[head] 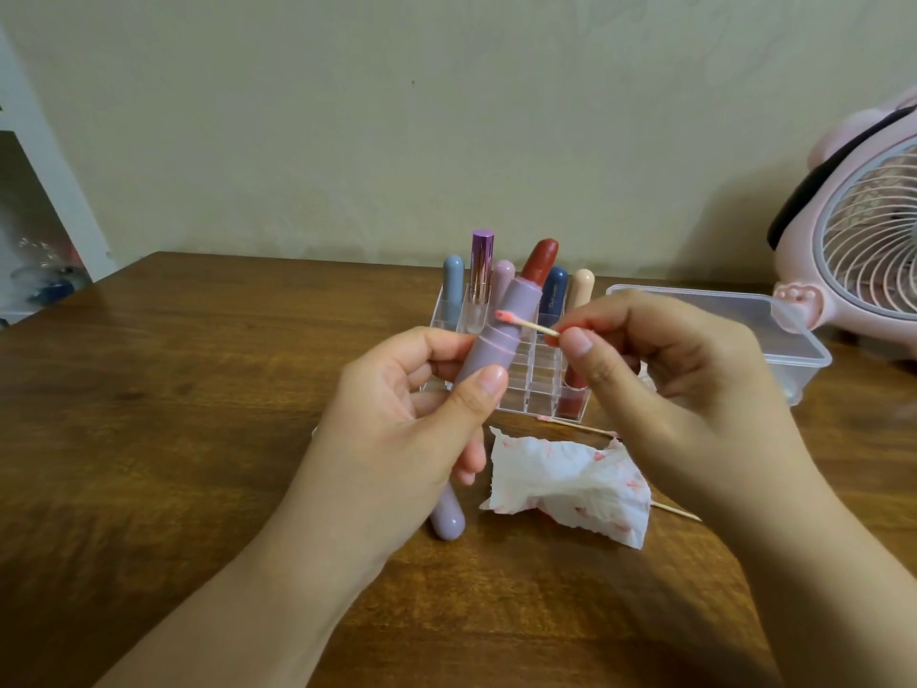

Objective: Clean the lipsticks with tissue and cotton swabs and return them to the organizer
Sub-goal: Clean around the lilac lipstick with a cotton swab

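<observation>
the right hand (665, 379) makes a narrow pinch grip on a cotton swab (526, 324), whose stick runs leftward and slightly up so its pink-stained tip touches the collar of the open lipstick (501, 330). the left hand (422, 409) wraps that lilac tube, long axis tilted up and right, red bullet topmost, held just in front of the clear organizer (526, 389). the swab lies crosswise to the tube, so cleaning likely calls for turning one against the other. a stained tissue (570, 479) lies on the tabletop (198, 389) below.
</observation>
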